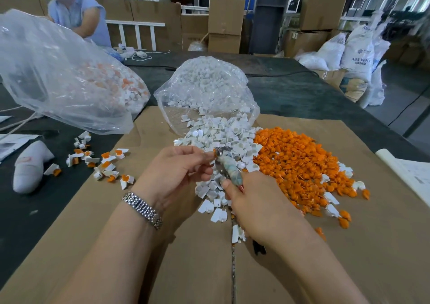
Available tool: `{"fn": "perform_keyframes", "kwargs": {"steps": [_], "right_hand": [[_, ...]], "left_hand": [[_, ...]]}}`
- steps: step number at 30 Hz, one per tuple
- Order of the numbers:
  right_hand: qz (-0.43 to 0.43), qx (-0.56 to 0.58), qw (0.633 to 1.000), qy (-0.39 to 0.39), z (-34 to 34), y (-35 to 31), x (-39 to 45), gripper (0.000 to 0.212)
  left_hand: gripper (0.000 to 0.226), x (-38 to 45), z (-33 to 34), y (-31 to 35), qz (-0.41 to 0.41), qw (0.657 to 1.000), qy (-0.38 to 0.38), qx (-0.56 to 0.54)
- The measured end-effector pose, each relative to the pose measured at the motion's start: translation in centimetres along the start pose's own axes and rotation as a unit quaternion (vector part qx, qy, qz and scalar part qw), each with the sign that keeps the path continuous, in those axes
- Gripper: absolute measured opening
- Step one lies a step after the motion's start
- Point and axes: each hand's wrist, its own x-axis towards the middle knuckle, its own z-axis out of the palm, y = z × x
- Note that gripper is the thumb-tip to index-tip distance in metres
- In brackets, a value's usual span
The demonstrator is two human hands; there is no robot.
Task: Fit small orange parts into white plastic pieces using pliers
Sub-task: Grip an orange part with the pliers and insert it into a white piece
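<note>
My right hand (253,201) grips the taped handles of the pliers (229,167), whose metal jaws point up and left. My left hand (176,171) pinches a small piece right at those jaws; the piece is mostly hidden by my fingers, with a bit of orange showing. A heap of white plastic pieces (221,138) spills from a clear bag (204,89) just beyond my hands. To its right lies a broad pile of small orange parts (300,166). Several fitted white-and-orange pieces (102,164) are scattered at the left.
Flattened cardboard (162,257) covers the dark table. A big clear bag (58,75) of fitted pieces sits at the far left, with a white glove (29,166) below it. Papers (411,175) lie at the right edge. Another person (79,12) works across the table.
</note>
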Motion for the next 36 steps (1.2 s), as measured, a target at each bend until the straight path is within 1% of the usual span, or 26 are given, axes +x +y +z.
{"fn": "perform_keyframes", "kwargs": {"steps": [1, 3, 5, 7, 8, 10, 12, 13, 15, 17, 19, 20, 21, 22, 23, 24, 25, 26, 27, 28, 29, 30, 31, 33, 34, 36], "right_hand": [[0.004, 0.028, 1.0, -0.011, -0.2, -0.1, 0.0, 0.044], [0.023, 0.109, 0.993, -0.049, -0.9, -0.4, -0.2, 0.05], [0.055, 0.194, 0.975, -0.091, -2.0, -0.5, -0.7, 0.051], [0.065, 0.224, 0.967, -0.103, -3.6, -0.2, -1.2, 0.052], [0.064, 0.212, 0.971, -0.088, -4.3, 0.0, -1.4, 0.055], [0.063, 0.121, 0.991, -0.012, -5.5, 0.6, -1.0, 0.056], [0.063, 0.025, 0.996, 0.066, -6.2, 1.7, 0.2, 0.048], [0.065, -0.011, 0.994, 0.09, -6.3, 2.4, 1.0, 0.042], [0.099, -0.086, 0.984, 0.117, -6.1, 3.8, 2.7, 0.035], [0.137, -0.168, 0.966, 0.142, -5.6, 5.2, 4.0, 0.042], [0.151, -0.227, 0.947, 0.169, -4.8, 5.9, 4.6, 0.05], [0.152, -0.244, 0.941, 0.178, -4.4, 6.2, 4.6, 0.053], [0.152, -0.255, 0.937, 0.185, -4.1, 6.4, 4.7, 0.056], [0.153, -0.263, 0.933, 0.191, -3.8, 6.7, 4.8, 0.059], [0.155, -0.269, 0.93, 0.195, -3.6, 7.0, 4.9, 0.061], [0.156, -0.274, 0.928, 0.198, -3.4, 7.2, 5.0, 0.063], [0.154, -0.279, 0.926, 0.202, -3.3, 7.4, 5.1, 0.064], [0.151, -0.281, 0.925, 0.206, -3.2, 7.5, 5.2, 0.064], [0.149, -0.279, 0.925, 0.209, -3.1, 7.6, 5.3, 0.063], [0.148, -0.275, 0.927, 0.21, -3.0, 7.7, 5.3, 0.063], [0.146, -0.268, 0.929, 0.21, -2.9, 7.8, 5.4, 0.064], [0.143, -0.26, 0.932, 0.21, -2.8, 7.9, 5.4, 0.065], [0.138, -0.251, 0.934, 0.214, -2.8, 7.9, 5.5, 0.066], [0.109, -0.234, 0.937, 0.237, -2.7, 8.0, 5.5, 0.063], [0.084, -0.224, 0.937, 0.256, -2.8, 7.9, 5.5, 0.056], [0.018, -0.214, 0.935, 0.284, -2.8, 7.8, 5.4, 0.029]], "left_hand": [[0.01, 0.0, 0.0, 0.1, 0.001, 1.0, -0.007, -0.004], [0.017, -0.1, 0.0, 0.3, 0.009, 1.0, -0.016, -0.013], [0.016, -0.2, -0.1, 0.5, 0.026, 0.999, -0.02, -0.004], [0.013, -0.3, -0.3, 0.5, 0.044, 0.999, -0.02, 0.017], [0.013, -0.4, -0.4, 0.6, 0.052, 0.998, -0.02, 0.028], [0.015, -0.4, -0.6, 0.7, 0.062, 0.997, -0.019, 0.052], [0.021, -0.5, -0.5, 0.9, 0.065, 0.994, -0.018, 0.087], [0.024, -0.5, -0.5, 0.9, 0.065, 0.992, -0.017, 0.109], [0.029, -0.5, -0.5, 0.8, 0.063, 0.987, -0.005, 0.148], [0.03, -0.6, -0.5, 0.7, 0.061, 0.984, 0.015, 0.167], [0.031, -0.6, -0.5, 0.6, 0.059, 0.978, 0.042, 0.196], [0.031, -0.6, -0.5, 0.6, 0.063, 0.971, 0.068, 0.218], [0.031, -0.6, -0.7, 0.5, 0.071, 0.959, 0.108, 0.253], [0.032, -0.6, -1.0, 0.6, 0.083, 0.934, 0.163, 0.306], [0.031, -0.5, -1.6, 0.7, 0.094, 0.896, 0.226, 0.371], [0.031, -0.5, -2.3, 0.9, 0.103, 0.848, 0.288, 0.433], [0.029, -0.6, -3.0, 1.1, 0.11, 0.799, 0.343, 0.482], [0.028, -0.6, -3.6, 1.3, 0.112, 0.758, 0.386, 0.514], [0.026, -0.6, -4.0, 1.4, 0.112, 0.728, 0.415, 0.534], [0.023, -0.6, -4.3, 1.4, 0.113, 0.711, 0.431, 0.544], [0.021, -0.6, -4.2, 1.3, 0.118, 0.704, 0.437, 0.547], [0.018, -0.6, -4.0, 1.2, 0.129, 0.709, 0.428, 0.546], [0.015, -0.5, -3.6, 1.0, 0.148, 0.723, 0.403, 0.542], [0.009, -0.2, -2.9, 0.5, 0.18, 0.753, 0.319, 0.547], [0.011, 0.0, -2.6, 0.2, 0.183, 0.759, 0.272, 0.562], [0.021, 0.4, -2.2, -0.5, 0.166, 0.754, 0.204, 0.602]]}}
